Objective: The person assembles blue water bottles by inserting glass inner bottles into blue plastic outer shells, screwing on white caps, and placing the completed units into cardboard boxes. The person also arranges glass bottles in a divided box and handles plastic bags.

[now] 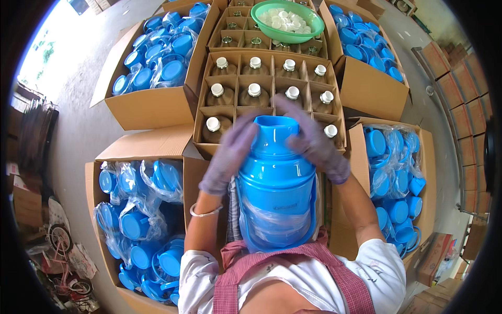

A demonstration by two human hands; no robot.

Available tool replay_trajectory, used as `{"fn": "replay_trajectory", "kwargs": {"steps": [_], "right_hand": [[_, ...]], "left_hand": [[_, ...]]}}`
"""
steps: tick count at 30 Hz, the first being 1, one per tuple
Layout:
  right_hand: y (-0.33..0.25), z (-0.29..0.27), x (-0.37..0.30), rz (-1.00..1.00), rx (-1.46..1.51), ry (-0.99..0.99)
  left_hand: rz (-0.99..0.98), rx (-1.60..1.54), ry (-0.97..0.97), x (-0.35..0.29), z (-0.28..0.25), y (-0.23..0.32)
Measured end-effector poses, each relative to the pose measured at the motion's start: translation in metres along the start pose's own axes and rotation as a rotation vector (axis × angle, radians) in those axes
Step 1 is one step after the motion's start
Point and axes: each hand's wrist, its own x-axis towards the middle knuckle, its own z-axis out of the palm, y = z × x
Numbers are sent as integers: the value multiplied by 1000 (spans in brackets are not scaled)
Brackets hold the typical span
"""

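A shiny blue plastic flask casing (277, 180), with a loop handle and clear film around its lower part, stands tilted against my apron. My left hand (234, 146), in a purple-grey glove, is beside the casing's narrow spouted top; its fingers are blurred and partly hidden there. On the other side of the top is my right hand (312, 138), gloved alike, its blurred fingers stretched out toward the far box. Just beyond, a divided cardboard box (269, 54) holds several rounded bottles with white caps, such as this capped bottle (254, 94). What is inside the casing is hidden.
A green basin (255, 14) of small white caps sits on another divided box behind. Open cartons of blue flask casings flank me: near left (94, 183), far left (151, 107), near right (426, 172), far right (374, 86). Stacked cartons (465, 110) line the right side.
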Motion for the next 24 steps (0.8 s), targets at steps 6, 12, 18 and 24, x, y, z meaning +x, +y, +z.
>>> {"fn": "replay_trajectory", "kwargs": {"steps": [6, 12, 18, 24], "right_hand": [[50, -48, -15, 390, 206, 70], [70, -62, -22, 558, -417, 126], [-2, -4, 32, -188, -132, -20], [169, 25, 87, -183, -454, 84]], "left_hand": [[-189, -191, 233, 6, -14, 19], [-351, -244, -8, 4, -24, 39], [-161, -196, -39, 35, -4, 44], [321, 704, 374, 55, -59, 32]]}}
